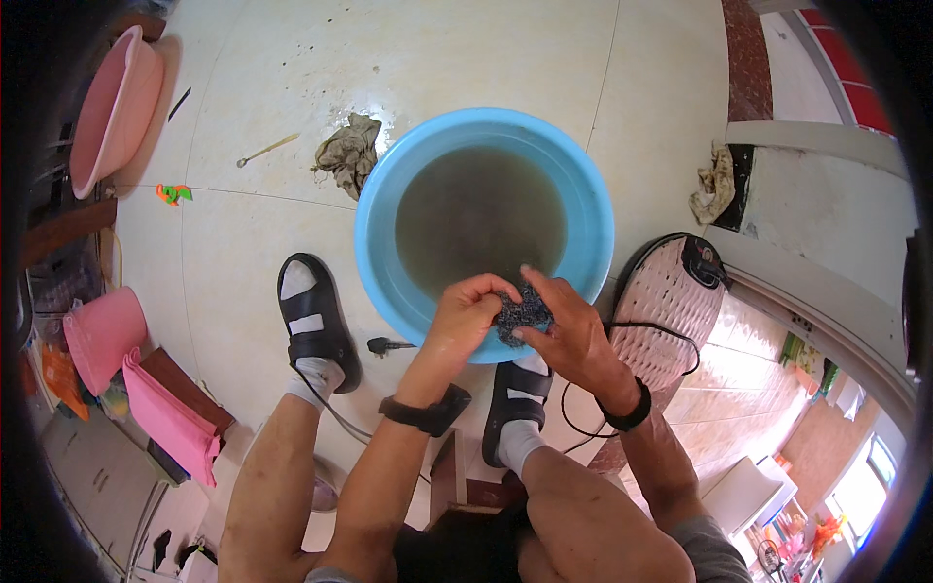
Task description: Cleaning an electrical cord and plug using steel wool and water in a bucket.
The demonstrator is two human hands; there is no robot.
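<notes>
Over the near rim of a light blue basin (374, 262) I hold a dark grey, wiry scouring pad (523, 313). My left hand (466, 316) pinches its left side with the thumb and bent forefinger. On the other side my right hand (573, 335) grips it between thumb and fingers. Murky grey-brown water (476, 219) fills much of the basin below. A crumpled grey-brown rag (348, 154) lies on wet floor against the basin's far left side.
My sandalled feet stand left of and close before the basin. A small black brush (389, 346) lies between them. A woven pink basket-like thing (661, 316) with a black cord is at right. Pink tubs (146, 107) line the left. A spoon-like stick (267, 151) lies far left.
</notes>
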